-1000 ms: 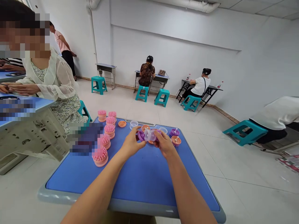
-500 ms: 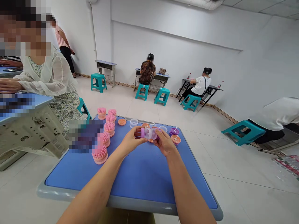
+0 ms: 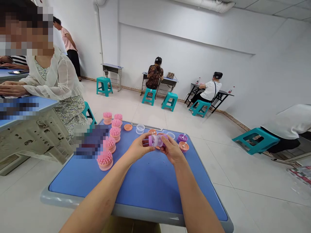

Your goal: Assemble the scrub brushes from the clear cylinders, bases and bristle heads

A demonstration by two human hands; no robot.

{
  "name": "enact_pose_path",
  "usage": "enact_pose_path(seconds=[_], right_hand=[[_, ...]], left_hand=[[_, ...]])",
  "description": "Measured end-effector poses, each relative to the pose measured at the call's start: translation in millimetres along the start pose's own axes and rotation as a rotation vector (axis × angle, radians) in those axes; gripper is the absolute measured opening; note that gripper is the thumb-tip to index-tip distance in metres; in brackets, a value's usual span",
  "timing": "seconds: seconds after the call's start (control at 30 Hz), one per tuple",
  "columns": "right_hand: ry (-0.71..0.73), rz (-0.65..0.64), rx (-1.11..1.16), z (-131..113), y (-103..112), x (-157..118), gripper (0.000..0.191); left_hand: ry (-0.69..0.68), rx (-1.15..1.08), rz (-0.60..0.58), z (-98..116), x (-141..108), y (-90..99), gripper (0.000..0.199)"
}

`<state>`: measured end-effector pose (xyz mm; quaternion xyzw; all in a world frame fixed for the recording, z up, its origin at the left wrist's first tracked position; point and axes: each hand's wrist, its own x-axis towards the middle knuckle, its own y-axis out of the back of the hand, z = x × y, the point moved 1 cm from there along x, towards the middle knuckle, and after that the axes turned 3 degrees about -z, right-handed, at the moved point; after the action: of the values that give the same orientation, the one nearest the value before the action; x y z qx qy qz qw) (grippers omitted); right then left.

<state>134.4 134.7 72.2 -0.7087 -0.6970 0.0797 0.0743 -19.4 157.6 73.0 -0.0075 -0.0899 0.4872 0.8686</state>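
Observation:
Above the middle of the blue table [image 3: 145, 184], my two hands hold a purple and clear scrubbing brush lying on its side. My left hand [image 3: 138, 149] closes on its purple ring end, the thumb below and fingers above. On the other end, my right hand [image 3: 171, 150] grips the purple bristled head, which its fingers partly cover. The brush's clear middle [image 3: 156, 141] shows between them. Just behind are an orange round part [image 3: 152, 131] and a clear ring [image 3: 170, 135], both partly hidden. A purple bristle head [image 3: 182, 138] and an orange-topped one [image 3: 184, 146] stand to the right.
Several pink brushes [image 3: 115, 133] stand in a column on the left, beside a blurred dark item [image 3: 91, 140]. An orange disc [image 3: 128, 127] and a clear cup [image 3: 140, 129] lie along the back edge. A person [image 3: 60, 74] sits at the neighbouring desk.
Both hands keep hold of the brush, whose two ends now look closer together. The view has shifted slightly; the other things on the table stay in place.

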Motion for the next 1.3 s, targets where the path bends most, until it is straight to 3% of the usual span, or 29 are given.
enact_pose_path(seconds=[0.67,0.87,1.0,1.07,1.17,1.3], right_hand=[[0.074,0.023,-0.181,2,-3,5,0.046],[0.101,-0.013,-0.234,3,-6,5,0.042],[0.096,-0.07,-0.192,-5,-6,-1,0.052],[0.092,-0.1,-0.173,-10,-5,-4,0.057],[0.088,-0.092,-0.214,-12,-1,-4,0.05],[0.072,-0.029,-0.273,-3,3,2,0.04]], left_hand=[[-0.023,0.171,0.033,-4,2,1.3,0.053],[0.014,0.224,-0.004,1,2,3.1,0.041],[0.019,0.144,-0.019,5,1,3.6,0.035],[0.022,0.106,-0.046,5,1,3.2,0.038],[0.01,0.075,-0.087,2,1,1.7,0.051],[-0.057,0.212,0.048,-6,3,1.1,0.058]])
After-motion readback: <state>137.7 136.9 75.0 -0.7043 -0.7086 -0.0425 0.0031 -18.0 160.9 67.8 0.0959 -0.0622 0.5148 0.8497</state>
